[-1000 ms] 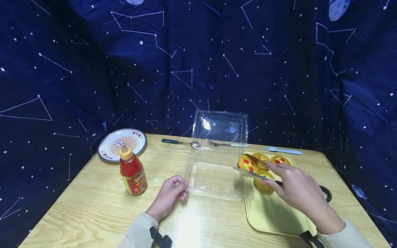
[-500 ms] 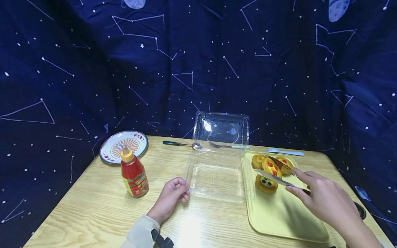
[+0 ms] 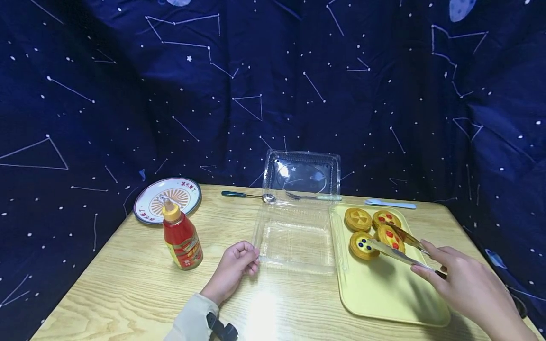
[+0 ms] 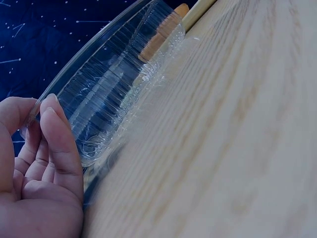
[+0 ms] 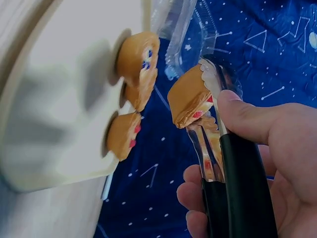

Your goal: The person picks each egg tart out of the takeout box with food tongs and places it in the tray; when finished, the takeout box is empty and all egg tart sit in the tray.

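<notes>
My right hand (image 3: 471,282) grips metal tongs (image 5: 245,183) with black handles. Between the tong tips is a tart (image 5: 190,94) with red pieces on a yellow top; the right wrist view shows it raised off the pale yellow tray (image 3: 392,298). Still on the tray are a blueberry-dotted tart (image 3: 362,246), a tart with a pastry cross pattern (image 3: 357,219) and another red-dotted tart (image 3: 386,218). At the near left corner of a clear plastic clamshell box (image 3: 296,241), my left hand (image 3: 232,270) pinches the rim between thumb and fingers. The box stands with its lid up.
A red squeeze bottle (image 3: 183,241) with a yellow cap stands at left, before a patterned plate (image 3: 187,189). Along the back lie a spoon (image 3: 239,194), a fork (image 3: 328,197) seen through the clear lid, and a light blue fork (image 3: 394,204). A dark starry curtain hangs behind.
My right hand has moved right with the tongs and the held tart, from the tray's left side toward its middle. The left hand stays at the box's corner.
</notes>
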Motion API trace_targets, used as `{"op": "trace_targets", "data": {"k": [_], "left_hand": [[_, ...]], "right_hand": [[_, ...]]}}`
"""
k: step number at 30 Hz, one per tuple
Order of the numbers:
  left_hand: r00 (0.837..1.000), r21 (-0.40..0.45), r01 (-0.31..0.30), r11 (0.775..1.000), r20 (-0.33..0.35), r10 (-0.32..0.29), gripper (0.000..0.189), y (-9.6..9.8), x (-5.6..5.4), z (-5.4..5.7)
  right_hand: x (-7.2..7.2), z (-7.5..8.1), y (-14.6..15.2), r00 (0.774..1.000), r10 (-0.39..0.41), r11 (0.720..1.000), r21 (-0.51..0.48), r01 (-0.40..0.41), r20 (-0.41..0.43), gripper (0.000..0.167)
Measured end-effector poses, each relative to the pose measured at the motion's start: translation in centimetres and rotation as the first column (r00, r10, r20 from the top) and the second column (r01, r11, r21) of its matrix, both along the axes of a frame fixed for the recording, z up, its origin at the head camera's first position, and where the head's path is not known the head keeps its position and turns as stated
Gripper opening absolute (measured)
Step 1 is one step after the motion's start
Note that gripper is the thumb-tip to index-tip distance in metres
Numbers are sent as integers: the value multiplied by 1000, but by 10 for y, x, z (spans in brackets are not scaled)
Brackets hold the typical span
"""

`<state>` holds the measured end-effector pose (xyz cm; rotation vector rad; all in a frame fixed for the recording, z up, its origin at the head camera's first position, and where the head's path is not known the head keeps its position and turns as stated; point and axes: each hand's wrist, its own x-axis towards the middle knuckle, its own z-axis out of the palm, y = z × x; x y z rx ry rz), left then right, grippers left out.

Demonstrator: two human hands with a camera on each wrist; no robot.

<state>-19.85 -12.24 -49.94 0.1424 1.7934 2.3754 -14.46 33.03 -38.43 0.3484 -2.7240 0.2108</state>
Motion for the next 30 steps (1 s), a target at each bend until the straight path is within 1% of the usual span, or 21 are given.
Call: {"op": "trace_targets", "data": {"k": [2, 8, 13, 17, 20, 24, 30], "left_hand": [[1000, 0, 2, 1000, 2, -2, 12, 0, 0, 0], [1000, -6, 9, 1000, 4, -9, 11, 0, 0, 0], [1000, -4, 16, 1000, 5, -16, 10, -1, -1, -1], [1000, -6, 17, 1000, 1, -17, 10, -1, -1, -1], [1000, -9, 15, 1000, 1, -15, 10, -1, -1, -1], [1000, -6, 12, 1000, 3, -12, 10, -1, -1, 0], [1000, 1, 11, 1000, 3, -11, 11, -1, 0, -1]], "right_hand": [[1, -5, 6, 1000, -9, 1000, -14, 9, 9, 63], [1, -17, 20, 1000, -14, 999, -43, 14, -2, 63], [-2, -27, 31, 1000, -18, 998, -55, 17, -13, 63], [-5, -33, 38, 1000, -18, 995, -96, 17, -13, 63], [-7, -37, 42, 1000, -23, 993, -115, 23, 1, 64], [-9, -41, 47, 1000, -23, 993, -113, 24, 11, 66], [-12, -49, 51, 997, -22, 988, -151, 32, 67, 66]]}}
